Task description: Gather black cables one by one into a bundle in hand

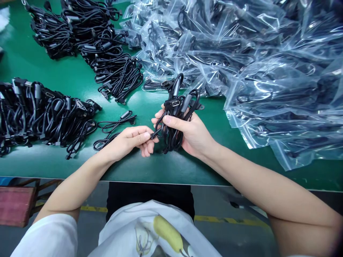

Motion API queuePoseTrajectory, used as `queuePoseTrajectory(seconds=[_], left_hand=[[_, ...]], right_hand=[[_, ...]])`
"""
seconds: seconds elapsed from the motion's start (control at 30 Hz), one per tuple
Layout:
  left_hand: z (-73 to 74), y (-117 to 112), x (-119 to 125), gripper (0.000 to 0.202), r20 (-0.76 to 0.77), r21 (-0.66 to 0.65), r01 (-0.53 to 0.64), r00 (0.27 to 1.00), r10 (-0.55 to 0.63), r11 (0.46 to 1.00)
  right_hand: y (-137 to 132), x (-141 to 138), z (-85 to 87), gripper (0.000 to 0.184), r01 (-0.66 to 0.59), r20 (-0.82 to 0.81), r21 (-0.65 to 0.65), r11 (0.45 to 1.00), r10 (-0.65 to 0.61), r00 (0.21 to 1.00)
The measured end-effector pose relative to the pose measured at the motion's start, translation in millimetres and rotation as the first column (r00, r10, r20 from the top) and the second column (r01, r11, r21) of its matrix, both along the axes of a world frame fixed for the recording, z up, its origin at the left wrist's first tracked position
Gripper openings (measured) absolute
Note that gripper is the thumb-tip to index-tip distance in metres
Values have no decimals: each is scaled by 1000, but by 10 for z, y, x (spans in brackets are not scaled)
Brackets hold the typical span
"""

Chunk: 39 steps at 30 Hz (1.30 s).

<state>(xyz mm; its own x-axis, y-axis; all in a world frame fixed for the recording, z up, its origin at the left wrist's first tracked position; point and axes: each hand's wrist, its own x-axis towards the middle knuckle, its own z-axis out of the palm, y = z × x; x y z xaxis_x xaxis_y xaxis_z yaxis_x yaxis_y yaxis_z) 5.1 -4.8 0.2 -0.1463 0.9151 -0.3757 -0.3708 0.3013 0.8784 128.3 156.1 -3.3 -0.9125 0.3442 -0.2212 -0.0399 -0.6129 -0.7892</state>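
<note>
My right hand (190,130) is closed around a bundle of coiled black cables (173,134), thumb across the front. A panel-type socket connector (172,103) and grey cylindrical sleeves stick up at the top of the bundle. To its left, my left hand (136,140) pinches a small cable plug (152,136) between thumb and forefinger, its other fingers curled loosely. That plug's lead runs into the bundle. Just behind my left hand, a single coiled cable (114,125) lies on the green table.
A row of coiled cables (40,110) lies at the left, and another pile (107,53) stretches toward the back. Clear zip bags with black cables inside (268,78) are heaped across the right and back. The green table's front edge (160,183) runs before my body; a red stool (17,205) stands below left.
</note>
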Motion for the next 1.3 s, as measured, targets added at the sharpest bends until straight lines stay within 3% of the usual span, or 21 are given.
queuePoseTrajectory(seconds=[0.1, 0.17, 0.27, 0.33, 0.37, 0.43, 0.47, 0.5, 0.57, 0.63, 0.67, 0.73, 0.8, 0.87, 0.9, 0.93, 1.0, 1.1, 1.2, 1.3], left_hand=[[1, -2, 16, 38, -85, 5, 33, 996, -32, 999], [23, -11, 33, 37, -234, -2, 77, 969, -76, 997], [90, -43, 15, 32, -511, -60, 189, 838, -193, 980], [138, -81, -55, 25, -719, -72, 113, 683, -130, 991], [155, -105, -107, 22, -828, -58, 18, 558, -58, 998], [164, -155, -234, 26, -975, -10, -173, 219, 28, 985], [154, -175, -299, 29, -998, -13, -224, 66, 2, 975], [137, -191, -357, 30, -997, -48, -244, -38, -60, 969], [96, -202, -441, 24, -977, -155, -251, -107, -187, 956], [76, -190, -465, 17, -973, -192, -263, -77, -219, 945], [81, -180, -457, 15, -984, -150, -275, -56, -172, 950], [116, -163, -412, 15, -999, 48, -316, -5, 49, 947], [163, -154, -350, 18, -933, 290, -377, 94, 347, 880], [189, -145, -289, 24, -780, 430, -447, 253, 572, 784], [189, -137, -261, 28, -695, 449, -475, 347, 630, 757], [182, -125, -234, 31, -615, 441, -491, 445, 651, 751], [155, -90, -178, 35, -483, 364, -486, 631, 607, 794], [124, -30, -89, 38, -347, 222, -410, 815, 465, 885], [121, -2, -28, 38, -308, 166, -353, 868, 389, 921], [111, -10, -20, 36, -325, 152, -359, 862, 390, 921]], right_hand=[[21, 4, 14, 25, 10, -23, -18, 1000, -10, 1000], [32, 8, 26, 30, 12, -31, -54, 998, -13, 999], [41, 7, 38, 36, -49, -12, -79, 996, 48, 999], [47, 0, 49, 40, -84, 4, -40, 996, 85, 996], [51, -6, 57, 41, -91, 10, -11, 996, 91, 996], [61, -18, 78, 43, -95, 19, 45, 994, 94, 995], [66, -25, 88, 44, -94, 24, 67, 993, 93, 995], [71, -32, 96, 46, -97, 34, 87, 991, 95, 995], [77, -42, 97, 46, -116, 74, 128, 985, 107, 991], [77, -47, 77, 39, -146, 129, 147, 978, 128, 983], [74, -48, 59, 34, -155, 155, 141, 978, 133, 979], [64, -50, 21, 29, -137, 183, 119, 983, 114, 977], [54, -56, -13, 28, -100, 173, 122, 987, 78, 982], [45, -63, -34, 29, -90, 124, 156, 984, 71, 990], [41, -65, -40, 30, -98, 97, 180, 979, 82, 992], [37, -64, -44, 32, -112, 73, 204, 973, 99, 992], [28, -51, -53, 37, -161, 49, 241, 957, 154, 987], [13, -13, -76, 36, -260, 131, 294, 920, 231, 964], [-9, 16, -97, 30, -292, 268, 380, 878, 198, 943], [-37, 18, -92, 29, -288, 298, 401, 870, 174, 939]])
